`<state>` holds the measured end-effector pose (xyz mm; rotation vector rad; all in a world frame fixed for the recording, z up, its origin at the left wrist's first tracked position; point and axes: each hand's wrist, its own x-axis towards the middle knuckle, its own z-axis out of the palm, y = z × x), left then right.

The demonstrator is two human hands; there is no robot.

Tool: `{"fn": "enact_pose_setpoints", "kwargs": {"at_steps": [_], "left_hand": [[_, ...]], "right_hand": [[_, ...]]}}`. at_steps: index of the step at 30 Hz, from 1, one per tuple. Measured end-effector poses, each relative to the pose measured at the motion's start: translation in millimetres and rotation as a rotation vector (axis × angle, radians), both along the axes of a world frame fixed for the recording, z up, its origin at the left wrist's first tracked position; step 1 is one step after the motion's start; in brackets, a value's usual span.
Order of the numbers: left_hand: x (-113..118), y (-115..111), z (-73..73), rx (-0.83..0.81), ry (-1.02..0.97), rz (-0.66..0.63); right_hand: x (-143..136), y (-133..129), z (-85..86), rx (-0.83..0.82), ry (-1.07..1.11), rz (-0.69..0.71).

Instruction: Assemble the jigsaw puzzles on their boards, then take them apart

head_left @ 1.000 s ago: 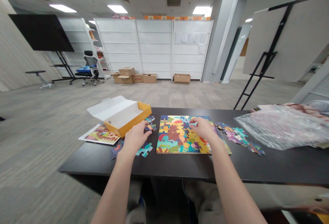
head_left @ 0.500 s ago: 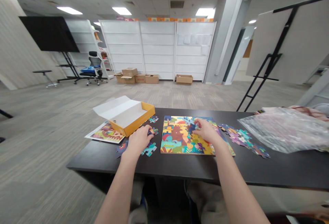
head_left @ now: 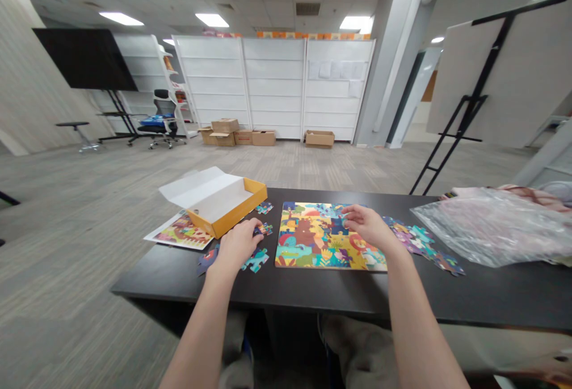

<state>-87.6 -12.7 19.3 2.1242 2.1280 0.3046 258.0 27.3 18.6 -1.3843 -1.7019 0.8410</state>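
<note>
A jigsaw puzzle with colourful animal pictures lies flat on the dark table. Over its right part hovers my right hand, fingers loosely bent and apart, with no piece visible in them. My left hand rests on the table left of the puzzle, thumb and forefinger apart beside a loose puzzle piece; its other fingers are partly hidden. More loose pieces lie around it, among them a teal piece and a purple piece. Another group of puzzle pieces spreads right of my right hand.
An open yellow box with its white lid folded back stands at the table's left rear. Partly under it lies a printed picture sheet. A clear plastic bag covers the right side of the table.
My right hand has moved right and lifted off the middle of the puzzle, uncovering dark blue pieces there. My left hand stays at the loose pieces. The view has shifted slightly.
</note>
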Motion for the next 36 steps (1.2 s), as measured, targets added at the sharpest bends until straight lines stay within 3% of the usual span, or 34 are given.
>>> {"fn": "enact_pose_setpoints", "kwargs": {"at_steps": [14, 21, 29, 32, 36], "left_hand": [[-12, 4, -5.2, -0.005, -0.011, -0.044], [-16, 5, -9.1, 0.013, -0.060, -0.066], [-18, 8, -11.9, 0.025, -0.047, -0.064], [-18, 7, -11.5, 0.025, -0.056, -0.068], [-17, 9, -11.3, 0.012, -0.046, -0.074]], "right_hand": [[-1, -8, 7.5, -0.124, 0.074, 0.005], [2, -2, -3.4, 0.027, -0.145, 0.018], [3, -3, -2.2, 0.099, -0.367, -0.014], [3, -2, -2.7, 0.071, -0.308, -0.024], [2, -2, 0.2, 0.046, -0.064, 0.001]]}}
